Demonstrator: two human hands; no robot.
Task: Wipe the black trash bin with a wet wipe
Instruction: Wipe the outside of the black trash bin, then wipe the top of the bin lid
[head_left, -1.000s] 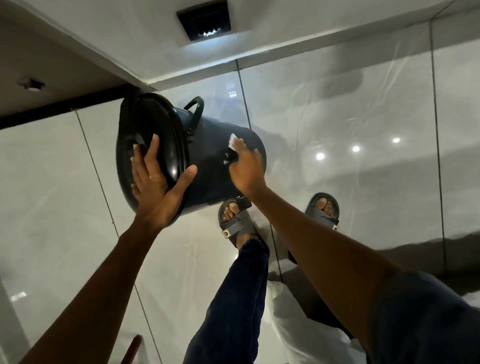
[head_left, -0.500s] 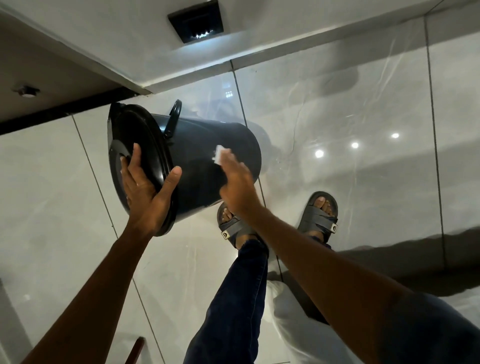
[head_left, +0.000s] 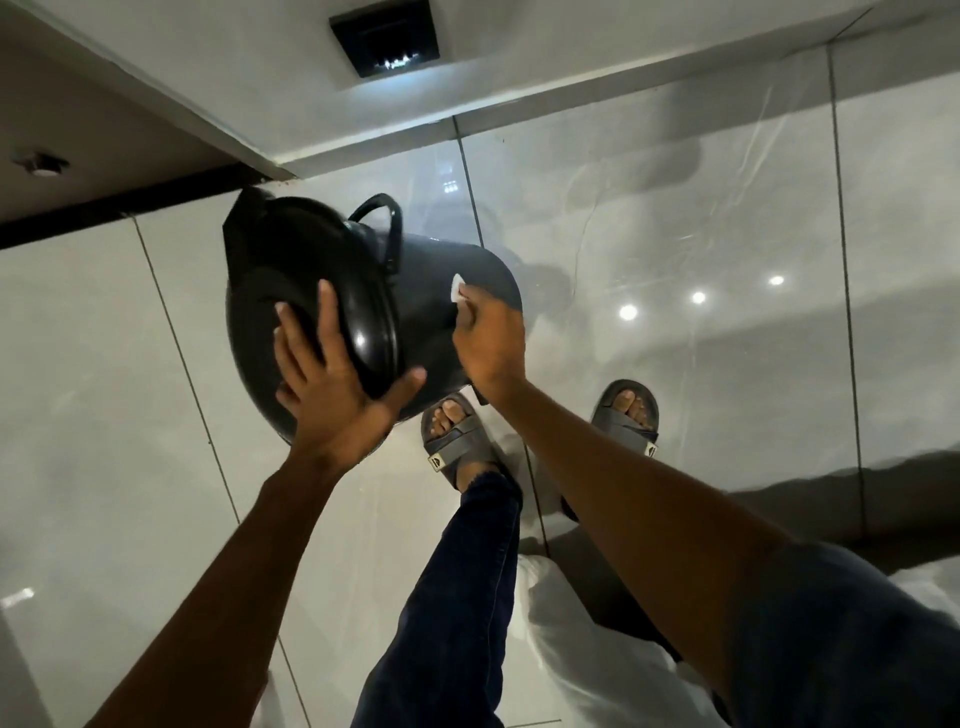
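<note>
Black trash bin (head_left: 415, 291), tipped on its side, left of centre in the frame, above grey floor tiles (head_left: 701, 218). Lid end steadied by left hand (head_left: 332, 384), fingers spread flat, thumb hooked under rim. Wet wipe (head_left: 457, 287) pinched in right hand (head_left: 488, 343), pressed to the side wall. Best wiped with overlapping strokes, turning the bin between passes.

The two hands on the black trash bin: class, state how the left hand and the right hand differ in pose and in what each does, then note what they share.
The left hand lies spread, fingers open, against the lid; the right hand is closed on a white wet wipe. The left hand steadies the lid end of the black trash bin; the right hand presses the wipe on its side wall. Both are bare and touch the tilted bin.
</note>
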